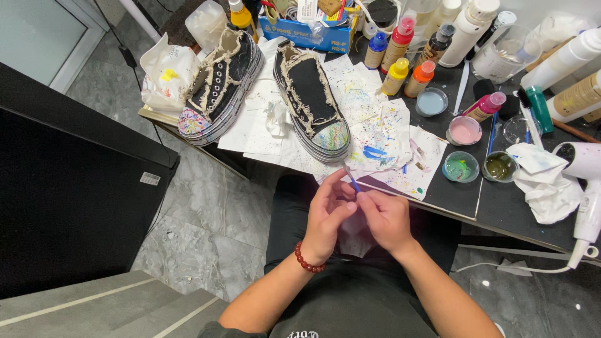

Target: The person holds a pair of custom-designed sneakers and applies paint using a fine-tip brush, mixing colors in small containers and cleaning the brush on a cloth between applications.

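My left hand (327,216) and my right hand (385,219) meet over my lap, just below the table edge. Together they pinch a thin blue-handled paintbrush (350,178) whose tip points up toward the table. My left wrist wears a red bead bracelet (307,260). Right above the brush lies a black frayed canvas shoe (310,100) with a paint-speckled toe cap. A second matching shoe (219,84) lies to its left. Both shoes rest on paint-splattered white paper (382,134).
Several paint bottles (400,59) stand at the back of the dark table (463,194). Small round dishes of pink (464,130), green (461,166) and olive paint (499,166) sit at right, beside a crumpled white cloth (544,181) and a white hair dryer (588,181). A black cabinet (69,200) stands at left.
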